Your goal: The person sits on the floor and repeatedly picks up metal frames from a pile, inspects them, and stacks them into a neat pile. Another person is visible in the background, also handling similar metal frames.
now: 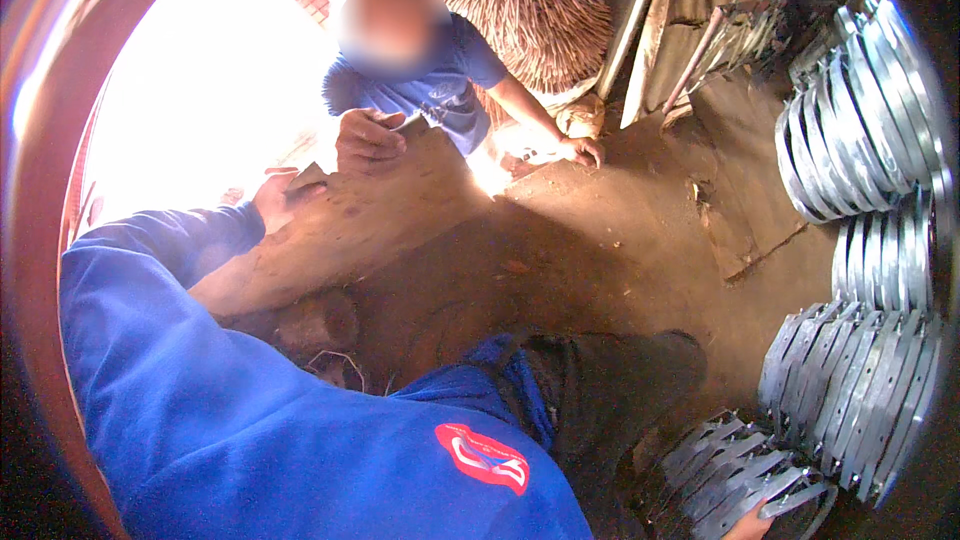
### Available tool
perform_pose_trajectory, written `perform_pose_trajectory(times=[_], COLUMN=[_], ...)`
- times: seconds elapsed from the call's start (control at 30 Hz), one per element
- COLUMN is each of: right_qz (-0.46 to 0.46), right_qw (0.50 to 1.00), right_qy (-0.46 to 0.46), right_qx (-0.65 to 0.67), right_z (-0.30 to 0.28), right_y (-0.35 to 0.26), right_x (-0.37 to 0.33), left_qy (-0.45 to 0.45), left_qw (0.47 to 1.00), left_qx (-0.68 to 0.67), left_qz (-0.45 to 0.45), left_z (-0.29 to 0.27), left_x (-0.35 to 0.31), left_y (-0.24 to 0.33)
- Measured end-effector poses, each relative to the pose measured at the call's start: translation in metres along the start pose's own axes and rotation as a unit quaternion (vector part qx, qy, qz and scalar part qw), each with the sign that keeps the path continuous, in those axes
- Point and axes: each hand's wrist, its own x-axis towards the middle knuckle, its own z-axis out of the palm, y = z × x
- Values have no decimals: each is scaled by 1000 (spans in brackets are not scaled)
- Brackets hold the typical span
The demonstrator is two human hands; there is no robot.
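Observation:
My left hand (275, 200) is closed on the upper edge of a brown board-like sheet (400, 205), which stands tilted; I cannot tell whether it is wood or cardboard. Farther along the same edge, a co-worker's hand (370, 142) also grips the sheet. At the lower right rim, a small part of my right hand (750, 522) shows, with its fingers against a bundle of metal hoops (735, 480). The rest of that hand is cut off by the picture's edge.
Stacks of shiny metal hoops (850, 145) line the right side, with more hoops (855, 390) below. The co-worker (420, 90) in blue leans in from the far side. Behind stands a large bundle of thin sticks (530, 10) beside leaning poles (635, 20). Brown ground (600, 250) stretches between.

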Motion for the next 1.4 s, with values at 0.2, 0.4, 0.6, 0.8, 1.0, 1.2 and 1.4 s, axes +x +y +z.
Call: perform_pose_trajectory(times=[0.2, 0.4, 0.6, 0.8, 1.0, 1.2, 1.4], right_qz=[-50, -3, 41, 36, 26, -27, -42], right_qw=[998, 998, 990, 986, 986, 998, 999], right_qy=[-9, -58, -134, -142, -160, -50, -26], right_qx=[29, 30, 29, -78, -32, -1, 19], right_z=[-33, 4, 10, 9, -15, -34, -36], right_y=[-33, 1, 20, 11, -22, -22, -21], right_x=[-1, 8, 4, 22, 23, 27, 45], left_qy=[12, -17, -22, -85, -36, 10, 134], left_qw=[999, 999, 997, 962, 976, 997, 985], left_qx=[0, 41, 56, -247, -211, 6, 93], left_qz=[-37, -11, 48, -78, -28, 80, 47], left_z=[1, 15, 6, 13, 13, 4, 24], left_x=[-1, 0, 15, -3, -6, -8, -13], left_y=[-2, -76, -60, -10, -23, -33, -30])
